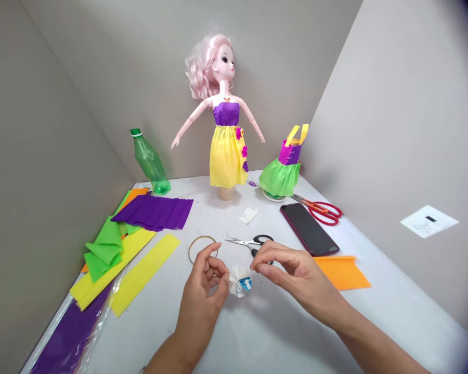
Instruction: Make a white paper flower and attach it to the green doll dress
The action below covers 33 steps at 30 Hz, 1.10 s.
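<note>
My left hand [203, 293] pinches a small gathered piece of white material [237, 278] with a blue printed patch, bunched like a flower. Just to its right, my right hand [296, 272] is closed with thumb and fingertips pressed together; anything between them is too fine to make out. Behind the right fingertips lie small black-handled scissors [245, 242], blades pointing left. A thin gold ring like a bangle [190, 251] lies behind my left fingers, which partly cover it. Farther back rests a small white scrap [248, 215].
A pink-haired doll [228, 156] stands at the back, near a green bottle [150, 158] and a small green-skirted dress [281, 174]. Coloured sheets [156, 212] cover the left side. At right are a phone [309, 228], red-handled scissors [325, 212] and an orange sheet [345, 272].
</note>
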### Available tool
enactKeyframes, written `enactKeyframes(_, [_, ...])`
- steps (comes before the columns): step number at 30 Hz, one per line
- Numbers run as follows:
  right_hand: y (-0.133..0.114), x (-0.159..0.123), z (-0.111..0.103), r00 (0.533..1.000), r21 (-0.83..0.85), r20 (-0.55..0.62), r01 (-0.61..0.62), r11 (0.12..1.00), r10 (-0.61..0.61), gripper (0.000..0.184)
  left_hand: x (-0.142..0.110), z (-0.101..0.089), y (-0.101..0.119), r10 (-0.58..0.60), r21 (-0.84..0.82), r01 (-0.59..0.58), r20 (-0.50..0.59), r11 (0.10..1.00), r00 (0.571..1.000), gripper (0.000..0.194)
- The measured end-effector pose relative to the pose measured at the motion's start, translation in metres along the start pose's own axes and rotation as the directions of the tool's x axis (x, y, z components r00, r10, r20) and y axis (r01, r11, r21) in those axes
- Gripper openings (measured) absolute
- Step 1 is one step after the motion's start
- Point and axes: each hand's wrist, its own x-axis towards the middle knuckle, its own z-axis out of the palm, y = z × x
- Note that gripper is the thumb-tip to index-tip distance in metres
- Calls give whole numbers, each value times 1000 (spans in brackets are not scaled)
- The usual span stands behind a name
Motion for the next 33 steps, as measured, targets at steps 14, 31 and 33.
enactKeyframes(14, [3, -7, 23, 960, -330, 9, 269, 905, -282, 20, 0, -2, 6, -114, -10, 115, 51, 993, 992, 43])
enactKeyframes(31, [12, -6, 29, 892, -572, 66, 400, 716, -447, 20, 0, -3, 11, -154, -171, 176, 134, 969, 979, 40])
enactKeyframes(33, [12, -7, 28, 890, -575, 68, 404, 712, -450, 21, 0, -3, 11, -152, -176, 176, 142, 968, 978, 39])
